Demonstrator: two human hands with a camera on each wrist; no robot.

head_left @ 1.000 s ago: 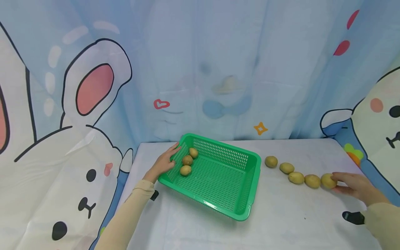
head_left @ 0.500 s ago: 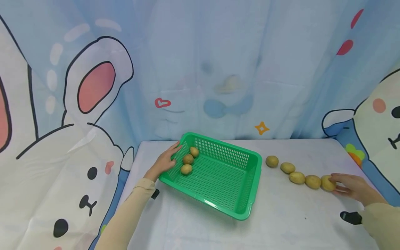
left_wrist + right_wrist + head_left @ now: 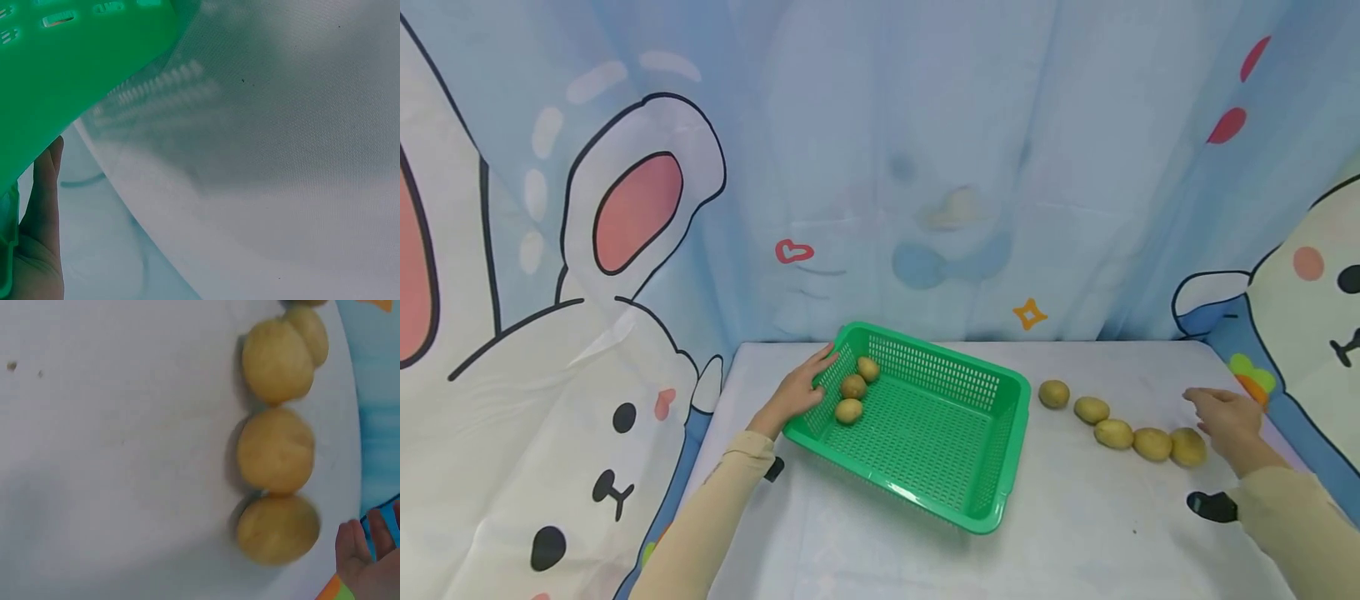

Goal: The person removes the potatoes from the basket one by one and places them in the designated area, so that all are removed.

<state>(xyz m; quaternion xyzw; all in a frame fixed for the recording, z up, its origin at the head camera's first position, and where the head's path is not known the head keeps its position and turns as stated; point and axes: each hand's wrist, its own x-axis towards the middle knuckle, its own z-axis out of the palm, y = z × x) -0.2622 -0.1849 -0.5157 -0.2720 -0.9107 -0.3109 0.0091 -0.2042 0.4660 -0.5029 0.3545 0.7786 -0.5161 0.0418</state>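
Note:
A green plastic basket (image 3: 925, 417) with perforated walls stands on the table, set at a slant. Three potatoes (image 3: 853, 387) lie along its left inside. My left hand (image 3: 792, 396) grips the basket's left side at the rim; in the left wrist view the basket wall (image 3: 69, 69) hides part of that hand (image 3: 41, 212). To the right of the basket, several potatoes (image 3: 1152, 444) form a bent row, most of them touching. My right hand (image 3: 1228, 421) is beyond the row's right end, apart from the end potato (image 3: 278, 529), holding nothing, fingers loosely extended.
A white cloth covers the table (image 3: 1075, 525). Behind it hangs a blue curtain (image 3: 880, 167) printed with cartoon animals, close to the table's back edge. Dark straps (image 3: 1212, 506) show near both wrists.
My right hand has let go of the rightmost potato and moved up and away from it. That potato stays at the row's end. The left hand keeps its place on the basket.

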